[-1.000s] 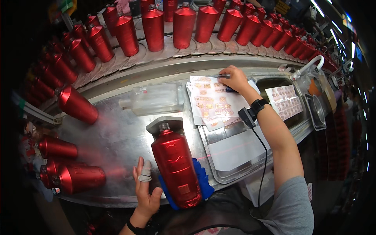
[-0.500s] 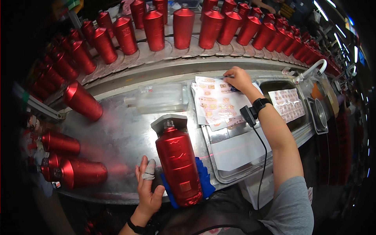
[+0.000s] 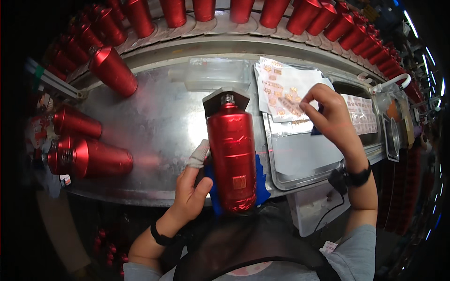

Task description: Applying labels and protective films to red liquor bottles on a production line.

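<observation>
A shiny red bottle [image 3: 231, 154] lies in front of me, its neck pointing away and resting on a dark angled support [image 3: 241, 99]. A blue cloth [image 3: 261, 180] is under its near end. My left hand [image 3: 187, 193] is open along the bottle's left side, with a whitish wrap on one finger. Its fingertips are at the bottle's edge; I cannot tell whether they press on it. My right hand [image 3: 332, 112] is raised over the printed sticker sheets [image 3: 277, 82], thumb and finger pinched on a small sticker [image 3: 290, 106]. Something dark blue [image 3: 317, 131] shows below that hand.
More red bottles [image 3: 103, 155] lie at the left, and one [image 3: 113, 71] leans nearby. A curved conveyor [image 3: 197, 29] carries several upright ones across the back. A clear empty-looking bottle [image 3: 218, 74] lies behind the support. A sink [image 3: 370, 138] with a white faucet [image 3: 393, 84] is right.
My right hand has come off the sheets toward me and the bottle, with a small sticker in its fingers. My left hand has moved closer to the bottle. The view has shifted.
</observation>
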The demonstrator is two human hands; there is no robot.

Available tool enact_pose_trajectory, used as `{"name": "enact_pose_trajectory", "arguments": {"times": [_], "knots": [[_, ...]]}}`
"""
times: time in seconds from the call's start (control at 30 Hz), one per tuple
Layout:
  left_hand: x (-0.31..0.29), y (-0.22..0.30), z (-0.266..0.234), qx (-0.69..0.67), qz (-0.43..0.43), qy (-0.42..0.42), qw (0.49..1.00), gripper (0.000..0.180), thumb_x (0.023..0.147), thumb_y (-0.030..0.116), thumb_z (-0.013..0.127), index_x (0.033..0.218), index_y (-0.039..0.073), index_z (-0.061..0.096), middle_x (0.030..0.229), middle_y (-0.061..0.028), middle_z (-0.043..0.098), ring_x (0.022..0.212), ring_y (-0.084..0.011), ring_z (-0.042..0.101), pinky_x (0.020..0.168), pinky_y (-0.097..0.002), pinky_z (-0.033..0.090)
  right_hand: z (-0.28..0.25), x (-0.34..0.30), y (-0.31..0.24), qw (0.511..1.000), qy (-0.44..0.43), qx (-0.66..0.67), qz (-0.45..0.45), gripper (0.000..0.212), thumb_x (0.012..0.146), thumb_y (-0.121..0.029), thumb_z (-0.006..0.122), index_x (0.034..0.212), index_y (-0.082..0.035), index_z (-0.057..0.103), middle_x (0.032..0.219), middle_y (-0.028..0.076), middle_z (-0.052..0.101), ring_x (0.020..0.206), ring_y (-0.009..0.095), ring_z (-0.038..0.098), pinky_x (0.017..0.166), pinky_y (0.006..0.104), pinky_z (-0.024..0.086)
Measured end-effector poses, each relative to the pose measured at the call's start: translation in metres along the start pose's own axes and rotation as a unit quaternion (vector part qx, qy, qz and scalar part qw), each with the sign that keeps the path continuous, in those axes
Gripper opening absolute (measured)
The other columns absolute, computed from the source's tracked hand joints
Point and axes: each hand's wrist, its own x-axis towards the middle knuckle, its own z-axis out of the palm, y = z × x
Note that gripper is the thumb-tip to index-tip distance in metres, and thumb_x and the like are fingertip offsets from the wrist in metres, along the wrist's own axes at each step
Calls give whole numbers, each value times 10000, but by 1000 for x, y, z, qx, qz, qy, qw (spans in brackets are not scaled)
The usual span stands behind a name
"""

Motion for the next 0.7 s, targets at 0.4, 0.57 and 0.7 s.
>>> {"name": "enact_pose_trajectory", "arguments": {"times": [0.4, 0.57, 0.7], "knots": [[31, 26, 19, -227, -13, 11, 974, 852, 978, 366, 580, 1553, -45, 103, 1528, -198, 336, 1399, -258, 373, 1153, -386, 298, 30, 13, -89, 971, -112, 119, -176, 128, 823, -121, 711, 874, -27, 642, 834, 118, 585, 760, 320, 603, 642, 406, 480], [32, 23, 26, -167, -58, 60, 982, 806, 924, 161, 672, 1532, -39, 182, 1434, -177, 451, 1322, -234, 465, 1114, -377, 356, 46, 26, -82, 974, -117, 97, -169, 131, 830, -134, 716, 869, -26, 652, 828, 109, 577, 751, 298, 591, 631, 386, 474], [35, 25, 29, -169, -65, 76, 981, 699, 928, 160, 670, 1474, -44, 284, 1357, -173, 523, 1239, -224, 542, 1062, -369, 414, 53, 27, -79, 973, -95, 125, -169, 126, 827, -130, 718, 859, -30, 648, 830, 102, 577, 740, 288, 585, 628, 378, 469]]}}
